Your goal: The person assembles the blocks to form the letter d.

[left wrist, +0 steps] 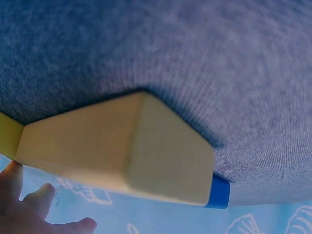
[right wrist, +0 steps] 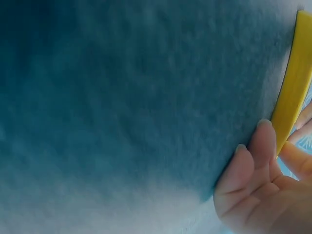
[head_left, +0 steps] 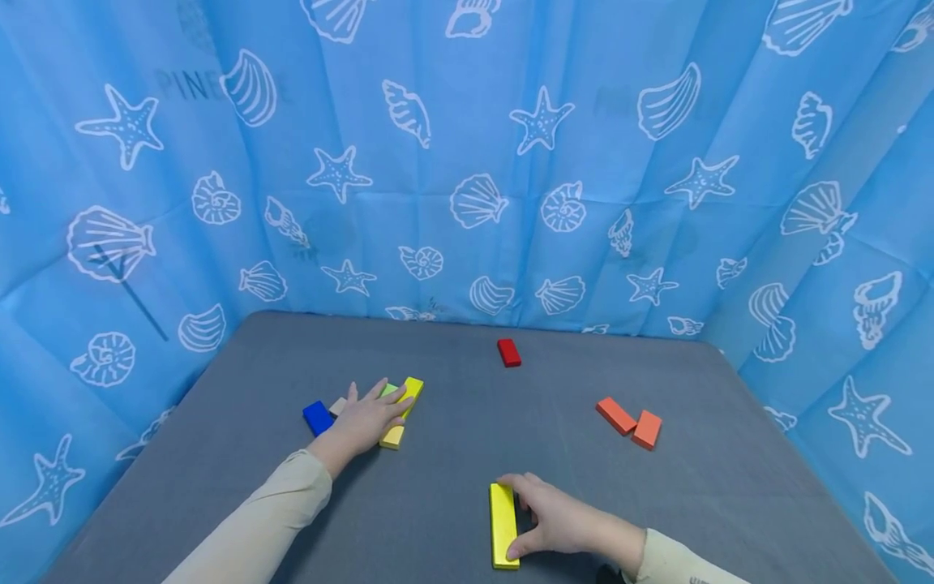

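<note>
My left hand point(head_left: 365, 422) lies over a group of blocks, fingers spread and reaching onto a bright yellow block point(head_left: 413, 392). Partly covered by it are a green block point(head_left: 389, 390), a pale yellow block point(head_left: 392, 439) and a beige block point(head_left: 337, 407). Just left of the hand sits a blue block point(head_left: 317, 418). The left wrist view shows a pale block point(left wrist: 87, 141) up close, with loosely spread fingers point(left wrist: 39, 200) beside it. Nearer the front, my right hand point(head_left: 558, 515) holds a long yellow block point(head_left: 503, 527) between thumb and fingertips at its two ends.
Two orange blocks point(head_left: 647, 430) lie close together on the right of the grey tabletop point(head_left: 554, 422). A red block point(head_left: 509, 353) lies near the back edge. Behind and at both sides hangs a blue curtain point(head_left: 452, 162) with white shell prints.
</note>
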`<state>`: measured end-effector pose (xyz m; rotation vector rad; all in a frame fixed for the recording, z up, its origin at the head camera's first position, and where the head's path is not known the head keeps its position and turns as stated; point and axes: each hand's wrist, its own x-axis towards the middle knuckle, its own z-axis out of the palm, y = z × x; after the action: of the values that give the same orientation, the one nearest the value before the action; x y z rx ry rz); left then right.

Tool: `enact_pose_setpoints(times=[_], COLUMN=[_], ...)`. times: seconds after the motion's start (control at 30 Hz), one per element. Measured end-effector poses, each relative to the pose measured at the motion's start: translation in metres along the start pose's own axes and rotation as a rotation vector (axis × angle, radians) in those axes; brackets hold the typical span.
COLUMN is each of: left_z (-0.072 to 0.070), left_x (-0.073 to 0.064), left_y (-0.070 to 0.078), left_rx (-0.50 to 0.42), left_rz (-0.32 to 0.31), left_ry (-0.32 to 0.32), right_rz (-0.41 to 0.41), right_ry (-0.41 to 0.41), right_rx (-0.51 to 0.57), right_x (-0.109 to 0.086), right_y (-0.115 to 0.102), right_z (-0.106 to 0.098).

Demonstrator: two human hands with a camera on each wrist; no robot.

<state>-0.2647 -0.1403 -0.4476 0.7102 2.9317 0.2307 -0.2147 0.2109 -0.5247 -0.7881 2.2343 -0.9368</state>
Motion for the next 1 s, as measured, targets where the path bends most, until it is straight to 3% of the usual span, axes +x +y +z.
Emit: enact_pose_setpoints(times=[0.37,0.5,0.67,0.83,1.0], left_z=[0.001,0.002,-0.001,-0.007,-0.009], left_x=[-0.002,-0.001,0.000,0.003,0.009], left_y=[-0.002,-0.003,-0.003,-0.002,0.000], left_rx=[0.036,0.072,0.071,0.019,-0.023], left_rz=[0.011,0.024,0.004,0.012,-0.010], left_ry=[0.011,0.011,-0.034,-0.064,-0.078], right_rz=[-0.045,-0.099,-0.184,-0.188,-0.191], right_ry=[-0.051,-0.109,-0.139,-0.105,-0.108], right_rx=[0.049,-0.025,-0.184,-0.298,-0.313], right_x=[-0.009,-0.017,-0.020,-0.017,-0.015], right_y=[-0.006,-0.005,0.000,0.005,0.006], right_z=[0.002,-0.001,0.002,0.004,0.004])
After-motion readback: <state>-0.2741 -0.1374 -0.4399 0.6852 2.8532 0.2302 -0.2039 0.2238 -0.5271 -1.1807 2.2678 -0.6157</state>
